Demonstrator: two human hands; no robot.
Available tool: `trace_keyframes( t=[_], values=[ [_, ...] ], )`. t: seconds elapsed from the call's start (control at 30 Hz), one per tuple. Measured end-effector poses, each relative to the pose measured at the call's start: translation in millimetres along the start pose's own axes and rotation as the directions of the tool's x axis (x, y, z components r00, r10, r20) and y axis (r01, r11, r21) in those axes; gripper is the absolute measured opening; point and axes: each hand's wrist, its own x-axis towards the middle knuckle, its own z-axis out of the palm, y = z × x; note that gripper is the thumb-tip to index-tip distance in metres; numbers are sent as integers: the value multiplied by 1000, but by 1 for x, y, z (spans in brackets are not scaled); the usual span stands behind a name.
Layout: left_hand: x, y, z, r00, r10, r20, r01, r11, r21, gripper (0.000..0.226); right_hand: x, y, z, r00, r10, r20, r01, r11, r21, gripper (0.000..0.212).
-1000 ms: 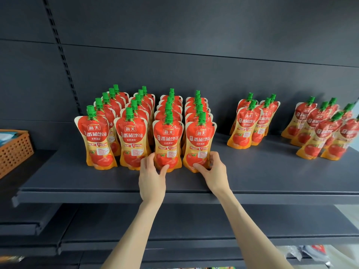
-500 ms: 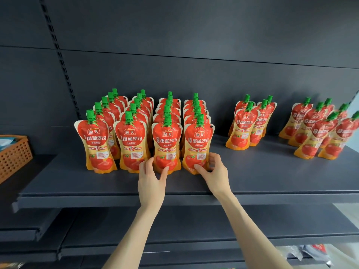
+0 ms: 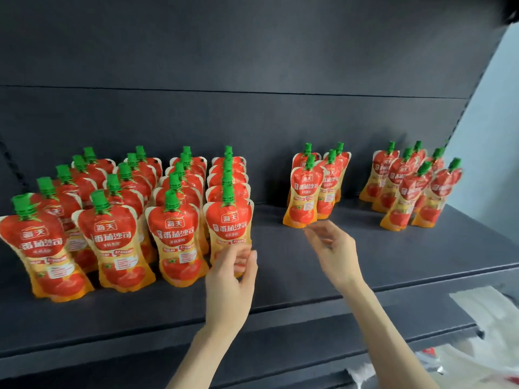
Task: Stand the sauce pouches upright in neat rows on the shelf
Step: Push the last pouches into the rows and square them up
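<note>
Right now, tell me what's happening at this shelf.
A person is lining up red sauce pouches on a shelf. Four neat rows stand at the left. The left hand is at the front pouch of the fourth row; blur hides whether it holds it. The right hand, open and empty, reaches toward a small middle group.

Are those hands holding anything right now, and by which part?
Right hand holds nothing. Left hand is at the lower edge of the nearest pouch; blur hides whether it grips.
</note>
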Motion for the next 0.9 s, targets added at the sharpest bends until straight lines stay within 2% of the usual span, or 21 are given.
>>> trace_keyframes(
  t=[0.2, 0.4, 0.5, 0.57, 0.63, 0.73, 0.8, 0.9],
  values=[
    [44, 18, 84, 996, 65, -59, -67, 997, -27, 13, 73, 23, -42, 997, -71, 7, 71, 997, 29, 7],
    [103, 26, 156, 980, 49, -192, -45, 999, 23, 11, 155, 46, -76, 983, -179, 43, 180, 984, 0, 6],
    [138, 30, 172, 965, 33, -262, -14, 997, 75, 15, 189, 47, -86, 970, -242, 31, 242, 970, 10, 7],
    [165, 32, 177, 967, 1, -255, 20, 997, 78, 16, 212, 48, -90, 960, -279, 12, 279, 960, 8, 7],
    [192, 32, 180, 979, -77, -188, 85, 996, 33, 15, 234, 49, -93, 953, -303, 7, 303, 953, 0, 12],
    [231, 28, 184, 974, -226, 12, 226, 974, -22, 18, 263, 50, -93, 962, -258, 90, 260, 966, -10, 25],
    [251, 22, 189, 939, -300, 167, 313, 948, -58, 18, 277, 53, -92, 967, -187, 176, 190, 982, 1, 36],
    [272, 13, 195, 862, -352, 365, 384, 923, -17, 23, 294, 59, -91, 962, -90, 259, 86, 996, 25, 41]
  ],
)
